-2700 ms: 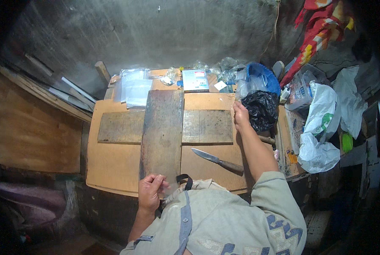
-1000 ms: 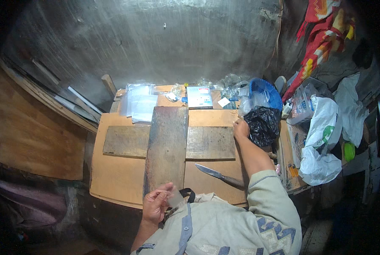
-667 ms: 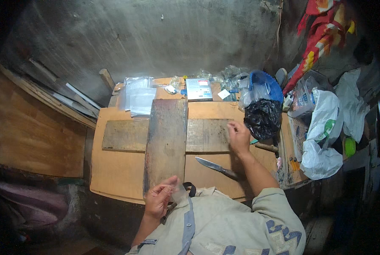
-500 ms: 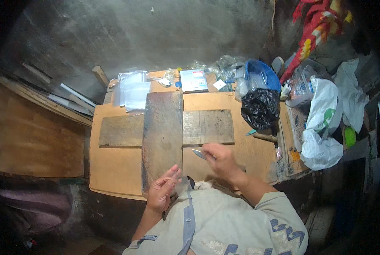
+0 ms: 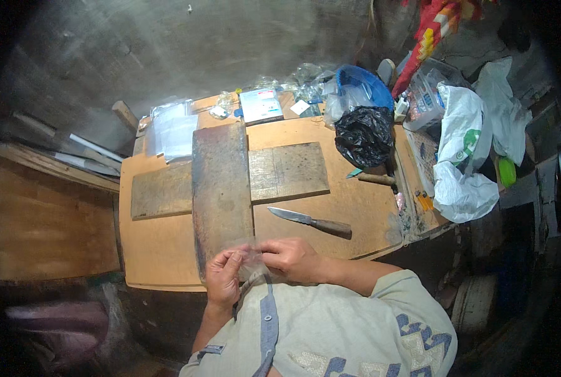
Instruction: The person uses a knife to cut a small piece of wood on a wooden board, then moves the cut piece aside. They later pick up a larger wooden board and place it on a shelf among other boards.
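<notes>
A clear plastic piece, perhaps a small bag or sheet, is pinched between my two hands at the table's near edge. My left hand grips its left side with thumb and fingers. From the right, my right hand closes on the other side. Just beyond the right hand lies a knife, its blade pointing left and its wooden handle right. A long dark wooden board runs away from me, lying across another wooden board set crosswise.
Stacked clear plastic sheets lie at the back left, beside a white box. A blue basin, black plastic bag and white sack crowd the right. A wooden-handled tool rests near the black bag.
My right hand has put the knife down on the table and moved left to take hold of the clear plastic. The view has shifted slightly.
</notes>
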The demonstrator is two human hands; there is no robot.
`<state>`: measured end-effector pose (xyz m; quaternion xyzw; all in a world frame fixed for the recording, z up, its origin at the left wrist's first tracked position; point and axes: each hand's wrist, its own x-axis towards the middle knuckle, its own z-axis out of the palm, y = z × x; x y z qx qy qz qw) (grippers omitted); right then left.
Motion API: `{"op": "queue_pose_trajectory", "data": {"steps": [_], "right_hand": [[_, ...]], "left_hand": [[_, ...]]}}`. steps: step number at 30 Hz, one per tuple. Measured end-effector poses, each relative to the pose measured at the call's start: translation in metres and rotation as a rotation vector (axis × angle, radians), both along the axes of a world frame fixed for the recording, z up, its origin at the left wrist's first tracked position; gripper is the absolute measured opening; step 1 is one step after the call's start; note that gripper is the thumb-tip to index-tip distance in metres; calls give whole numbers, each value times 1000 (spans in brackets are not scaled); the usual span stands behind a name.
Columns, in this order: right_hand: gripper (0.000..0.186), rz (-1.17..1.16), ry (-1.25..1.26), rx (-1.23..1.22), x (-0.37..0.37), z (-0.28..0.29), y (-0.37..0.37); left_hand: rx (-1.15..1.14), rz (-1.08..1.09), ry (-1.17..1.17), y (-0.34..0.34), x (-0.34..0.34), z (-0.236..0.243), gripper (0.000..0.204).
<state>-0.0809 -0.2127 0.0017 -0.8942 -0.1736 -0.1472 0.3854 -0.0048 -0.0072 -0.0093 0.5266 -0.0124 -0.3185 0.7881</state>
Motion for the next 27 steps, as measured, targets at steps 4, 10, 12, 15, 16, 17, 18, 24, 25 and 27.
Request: {"op": "queue_pose_trajectory", "data": {"steps": [4,10,12,15,16,17,18,24,25,27], "right_hand": [[29,-156,71,327,3,14,-3],[35,-121,555,977,10,21,-22],[37,26,669,1163,7,36,-19],[35,82,762,1109,2,42,-18],[34,104,774,1096,1,42,-17],[29,107,763,1078,2,44,-15],[26,106,773,1085,3,47,-13],[14,7,794,1086,3,56,-6],[14,-25,772,1135,4,55,-5],[13,-82,723,1243,4,47,-5]], "left_hand": [[70,-25,-145,2,2,16,13],[137,-391,-313,13,10,49,11],[175,-448,-475,7,12,61,10],[240,-532,-553,3,13,73,10],[244,-556,-563,2,13,74,10],[247,-581,-574,1,13,75,10],[240,-584,-586,0,12,76,10],[208,-596,-566,1,10,71,10],[189,-578,-568,2,7,67,10],[173,-565,-562,1,4,65,10]]}}
